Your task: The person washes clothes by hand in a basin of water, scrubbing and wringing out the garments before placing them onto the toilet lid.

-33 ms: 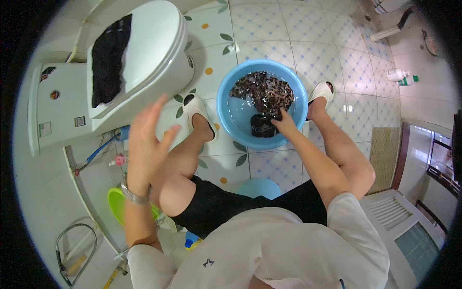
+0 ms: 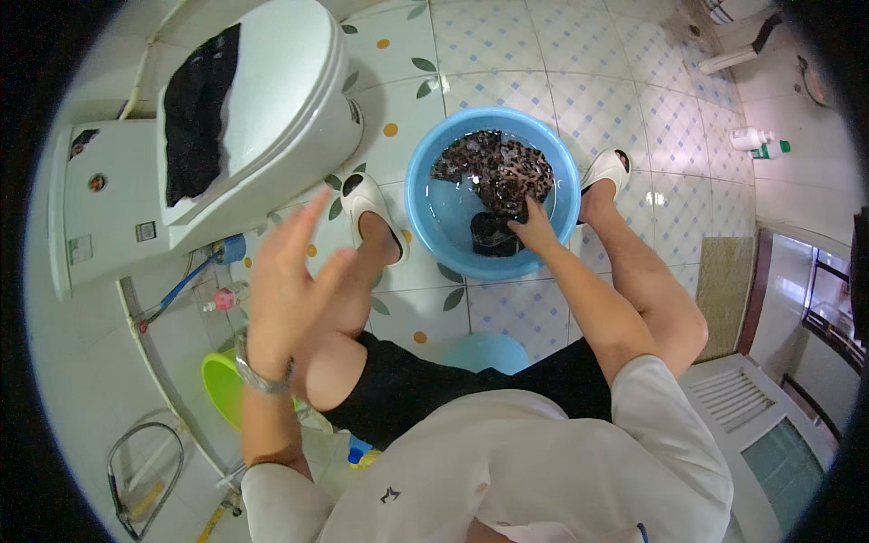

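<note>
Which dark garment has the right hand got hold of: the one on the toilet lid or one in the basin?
The plain black one in the blue basin, nearest the person: the right hand grips this black garment, beside the patterned cloth.

A white toilet (image 2: 262, 127) is standing at the upper left, lid shut, dark cloth (image 2: 195, 113) lying on it. Beside the toilet, a tiled floor (image 2: 561, 54) with leaf and dot patterns is spreading right. Far right of the toilet, a white bottle (image 2: 756, 140) is lying near a mat (image 2: 724, 290). Below the toilet, a green bowl (image 2: 220, 387) is sitting.
</note>
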`<state>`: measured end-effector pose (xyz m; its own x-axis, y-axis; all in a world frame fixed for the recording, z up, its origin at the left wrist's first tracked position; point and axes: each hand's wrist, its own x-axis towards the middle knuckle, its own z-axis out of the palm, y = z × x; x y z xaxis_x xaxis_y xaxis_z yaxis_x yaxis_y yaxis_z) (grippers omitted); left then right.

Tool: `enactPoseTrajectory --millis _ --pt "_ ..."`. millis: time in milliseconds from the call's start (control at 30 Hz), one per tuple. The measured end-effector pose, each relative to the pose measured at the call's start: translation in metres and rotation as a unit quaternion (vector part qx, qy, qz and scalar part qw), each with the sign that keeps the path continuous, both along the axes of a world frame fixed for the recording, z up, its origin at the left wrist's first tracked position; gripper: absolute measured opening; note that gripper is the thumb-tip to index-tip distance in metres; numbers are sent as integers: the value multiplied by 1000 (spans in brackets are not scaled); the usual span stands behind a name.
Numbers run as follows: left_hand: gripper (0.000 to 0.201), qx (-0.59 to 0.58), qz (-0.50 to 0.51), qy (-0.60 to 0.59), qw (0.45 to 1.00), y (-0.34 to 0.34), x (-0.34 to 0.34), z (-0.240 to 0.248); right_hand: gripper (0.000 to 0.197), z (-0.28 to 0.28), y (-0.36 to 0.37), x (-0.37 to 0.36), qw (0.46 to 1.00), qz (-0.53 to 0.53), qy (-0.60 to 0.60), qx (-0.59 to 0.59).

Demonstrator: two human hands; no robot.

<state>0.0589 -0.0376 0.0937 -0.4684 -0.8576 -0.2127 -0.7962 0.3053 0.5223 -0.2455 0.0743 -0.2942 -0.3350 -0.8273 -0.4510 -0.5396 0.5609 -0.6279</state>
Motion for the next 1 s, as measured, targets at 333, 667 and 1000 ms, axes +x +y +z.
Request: enactPoseTrajectory --millis 333,667,1000 --pt "59 85 -125 -6 988 0 -34 -61 27 -17 -107 32 977 152 150 -14" --pt "58 77 -153 -31 985 16 -23 -71 36 0 -45 88 984 160 67 47" --pt "59 31 -167 14 985 33 -23 -66 52 81 -24 61 982 133 -126 -37"
